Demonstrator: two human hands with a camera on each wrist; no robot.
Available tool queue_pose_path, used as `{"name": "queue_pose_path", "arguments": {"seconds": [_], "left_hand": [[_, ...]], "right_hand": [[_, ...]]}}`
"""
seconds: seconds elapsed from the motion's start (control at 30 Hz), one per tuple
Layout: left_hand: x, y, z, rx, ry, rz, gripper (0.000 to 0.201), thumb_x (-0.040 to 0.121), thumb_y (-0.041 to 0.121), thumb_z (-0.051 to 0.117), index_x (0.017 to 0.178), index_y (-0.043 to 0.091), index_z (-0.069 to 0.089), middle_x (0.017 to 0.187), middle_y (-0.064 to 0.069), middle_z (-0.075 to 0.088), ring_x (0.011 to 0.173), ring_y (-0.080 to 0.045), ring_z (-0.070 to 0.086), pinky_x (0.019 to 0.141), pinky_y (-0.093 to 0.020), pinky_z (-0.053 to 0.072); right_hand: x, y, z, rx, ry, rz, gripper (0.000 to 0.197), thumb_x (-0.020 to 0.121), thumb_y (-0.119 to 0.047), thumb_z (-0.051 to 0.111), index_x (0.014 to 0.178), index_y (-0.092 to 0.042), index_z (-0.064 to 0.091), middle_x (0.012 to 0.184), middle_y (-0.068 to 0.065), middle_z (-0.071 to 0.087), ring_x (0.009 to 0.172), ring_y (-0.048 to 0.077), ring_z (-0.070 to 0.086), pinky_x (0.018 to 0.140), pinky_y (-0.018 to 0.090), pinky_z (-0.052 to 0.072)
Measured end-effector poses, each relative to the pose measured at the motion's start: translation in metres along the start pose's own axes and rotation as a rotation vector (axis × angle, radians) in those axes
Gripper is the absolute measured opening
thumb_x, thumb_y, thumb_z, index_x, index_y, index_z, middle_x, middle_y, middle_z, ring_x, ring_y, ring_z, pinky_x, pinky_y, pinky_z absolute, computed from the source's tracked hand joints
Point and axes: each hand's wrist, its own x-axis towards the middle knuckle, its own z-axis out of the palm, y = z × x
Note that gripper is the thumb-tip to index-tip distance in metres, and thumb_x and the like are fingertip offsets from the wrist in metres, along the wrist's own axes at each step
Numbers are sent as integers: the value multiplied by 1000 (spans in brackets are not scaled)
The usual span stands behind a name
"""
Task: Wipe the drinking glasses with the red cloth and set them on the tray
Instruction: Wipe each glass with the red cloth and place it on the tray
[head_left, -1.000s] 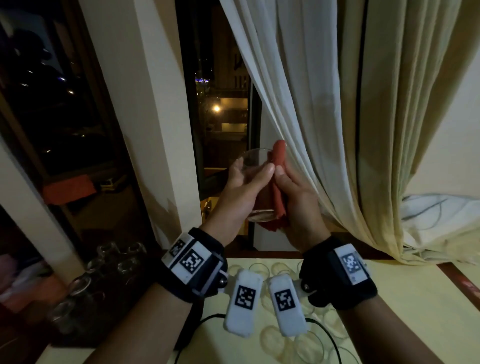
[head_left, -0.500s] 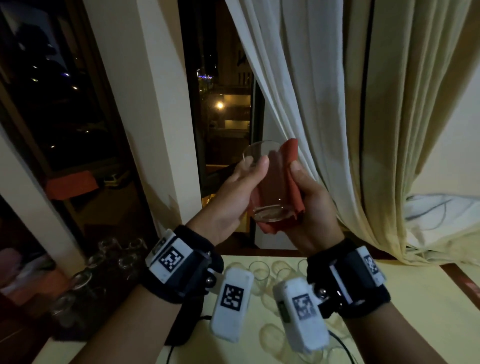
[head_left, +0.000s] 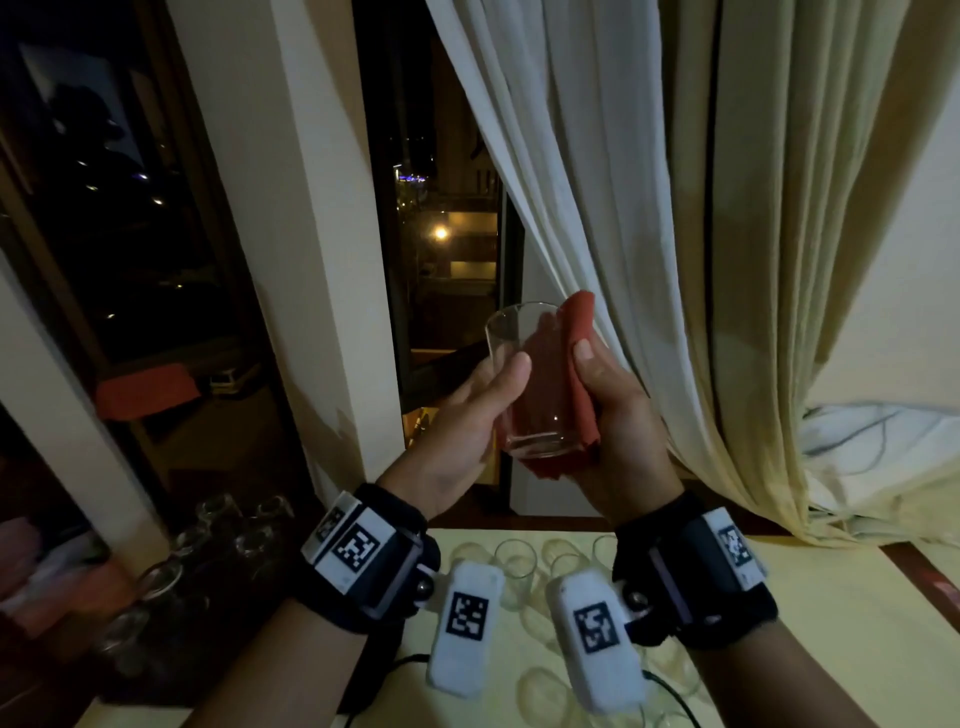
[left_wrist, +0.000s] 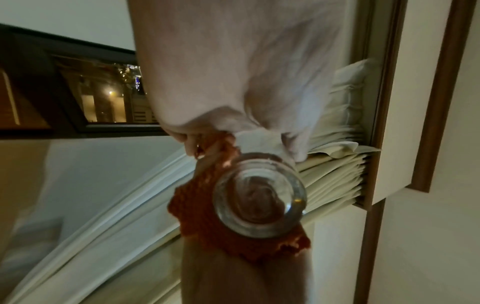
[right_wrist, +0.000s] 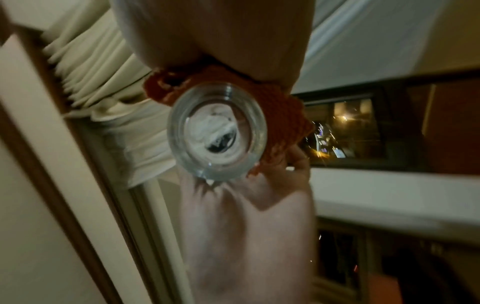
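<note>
Left hand (head_left: 475, 410) holds the glass (head_left: 535, 384) up at chest height, fingers curled round its side; right hand (head_left: 618, 415) presses the red cloth (head_left: 579, 332) vs. the far wall, thumb clamping it. Best to rotate glass w/ left grip, keeping cloth pressure even. Below the grips: yellow tabletop (head_left: 831, 597) w/ more glasses; curtain (head_left: 675, 208) just beyond, dark window (head_left: 436, 208) behind.

cream curtain (head_left: 649, 208), dark window (head_left: 431, 208), night lights

Left hand (head_left: 467, 415) grips glass (head_left: 535, 384) at centre, rim toward 11 o'clock. Right hand (head_left: 618, 431) presses red cloth (head_left: 582, 358) against glass's 3 o'clock side. More glasses (head_left: 514, 566) on table (head_left: 841, 623), 6 o'clock; curtain (head_left: 649, 208), 1 o'clock.
</note>
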Motion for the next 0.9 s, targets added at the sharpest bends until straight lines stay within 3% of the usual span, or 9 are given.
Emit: {"name": "queue_pose_path", "arguments": {"seconds": [0.07, 0.13, 0.27, 0.37, 0.5, 0.6, 0.73, 0.83, 0.9], "left_hand": [[0, 1, -1, -42, 27, -25, 57, 88, 45, 64, 141, 26, 53, 135, -10, 62, 125, -29, 60, 103, -52, 49], [-2, 0, 5, -29, 58, -46, 59, 84, 45, 68, 138, 28, 54, 131, -10, 64, 121, -29, 62, 99, -53, 52], [-3, -14, 13, 14, 155, -12, 69, 72, 56, 81, 133, 31, 59, 125, -2, 69, 117, -23, 65, 98, -50, 54], [-3, -22, 13, 11, 125, -15, 64, 76, 58, 74, 131, 29, 62, 125, -4, 70, 118, -24, 66, 100, -49, 52], [-6, -22, 9, 7, 104, -66, 45, 82, 45, 76, 120, 22, 73, 117, -8, 74, 115, -25, 67, 100, -42, 51], [-6, -25, -1, 72, 93, -85, 37, 74, 36, 79, 109, 24, 78, 108, -5, 77, 105, -21, 69, 95, -38, 49], [-8, -27, -15, 59, 68, -127, 32, 66, 24, 82, 98, 22, 81, 107, -5, 77, 103, -18, 72, 98, -38, 51], [-9, -23, -21, 56, 64, -124, 38, 61, 11, 87, 96, 17, 74, 93, 2, 78, 87, -9, 73, 80, -29, 53], [-9, -20, -24, 61, 111, -128, 49, 62, 8, 82, 108, 12, 64, 88, 5, 76, 77, -5, 71, 67, -22, 50]], "right_hand": [[-1, 2, 1, -88, 32, -30, 26, 101, -31, 51, 126, -33, 62, 112, 2, 76, 105, 26, 73, 81, 37, 62], [-2, 5, 0, -138, 35, -30, 26, 103, -26, 46, 116, -41, 62, 107, -6, 77, 103, 20, 73, 80, 32, 62], [-6, 8, -4, -29, -15, 89, 43, 101, -34, 43, 138, -19, 57, 123, 15, 70, 108, 31, 70, 79, 36, 60], [-10, 11, -16, 96, -79, 171, 51, 102, -35, 46, 142, -5, 52, 127, 23, 64, 109, 34, 67, 84, 40, 58], [-9, 22, -33, 81, -155, 213, 59, 89, -16, 61, 146, -7, 47, 134, 26, 58, 119, 39, 59, 94, 47, 53], [-9, 27, -47, 57, -184, 234, 69, 78, -9, 70, 144, -9, 50, 135, 32, 55, 119, 46, 57, 90, 49, 57], [-9, 28, -53, -15, -222, 215, 65, 71, -6, 73, 134, -9, 60, 125, 25, 65, 110, 43, 64, 82, 43, 60], [-6, 28, -53, -13, -196, 222, 68, 60, -7, 85, 125, -5, 65, 116, 25, 68, 97, 38, 70, 71, 38, 61], [-4, 28, -54, -7, -164, 225, 73, 53, -13, 94, 121, -4, 68, 111, 26, 69, 88, 36, 72, 64, 38, 62]]}}
